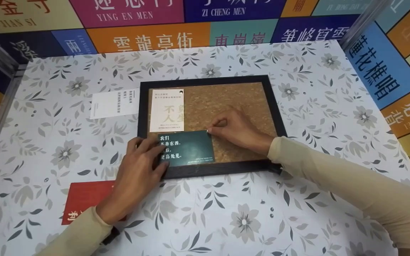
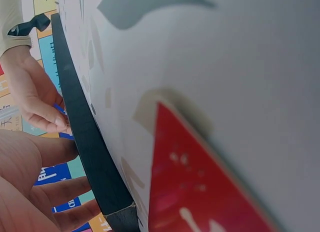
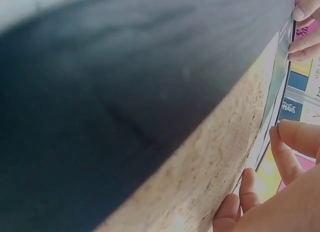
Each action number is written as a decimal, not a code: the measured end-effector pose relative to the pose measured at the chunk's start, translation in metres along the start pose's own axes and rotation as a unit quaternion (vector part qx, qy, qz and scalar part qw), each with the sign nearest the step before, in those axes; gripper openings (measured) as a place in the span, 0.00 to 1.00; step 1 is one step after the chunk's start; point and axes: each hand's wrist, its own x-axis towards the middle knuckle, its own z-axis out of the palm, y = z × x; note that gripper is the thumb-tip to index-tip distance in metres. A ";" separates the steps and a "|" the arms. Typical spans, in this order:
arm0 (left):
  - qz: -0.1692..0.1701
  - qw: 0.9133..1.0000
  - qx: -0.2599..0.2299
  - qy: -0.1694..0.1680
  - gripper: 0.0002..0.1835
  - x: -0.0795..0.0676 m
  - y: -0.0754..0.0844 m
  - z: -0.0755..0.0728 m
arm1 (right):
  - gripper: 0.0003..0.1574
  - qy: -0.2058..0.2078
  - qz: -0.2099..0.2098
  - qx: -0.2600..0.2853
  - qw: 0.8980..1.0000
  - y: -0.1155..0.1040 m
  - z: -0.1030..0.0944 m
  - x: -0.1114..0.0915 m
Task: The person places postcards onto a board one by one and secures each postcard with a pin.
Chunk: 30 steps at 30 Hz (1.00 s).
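A dark green card (image 1: 187, 147) with white writing lies on the lower left of a black-framed cork board (image 1: 242, 103). My left hand (image 1: 137, 174) rests over the card's left end, its fingers spread across the card and the frame. In the left wrist view, the left fingers (image 2: 65, 187) reach to the frame's edge. At the card's upper right corner, my right hand (image 1: 238, 128) pinches a small pin (image 1: 208, 131) between thumb and forefinger, mostly hidden by the fingertips. Above the green card is a white card (image 1: 167, 110) with a dark pin (image 1: 181, 92) in its upper right corner.
Left of the board lies a white printed card (image 1: 114, 103). A red card (image 1: 85, 199) lies nearer, partly under the left forearm. Everything is on a flower-patterned tabletop (image 1: 244, 217), with colourful lettered panels (image 1: 148, 35) standing behind and at the sides.
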 end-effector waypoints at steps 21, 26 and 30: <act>0.008 1.000 0.001 0.002 0.24 0.000 -0.001 0.000 | 0.05 -0.001 0.014 -0.036 0.999 -0.005 0.002 0.008; 0.006 1.000 0.001 0.001 0.24 0.000 -0.001 0.000 | 0.05 0.002 0.017 -0.054 0.998 -0.005 0.003 0.011; 0.003 1.000 0.002 0.000 0.23 0.000 -0.001 0.000 | 0.05 0.003 -0.016 -0.080 0.997 -0.003 0.005 0.013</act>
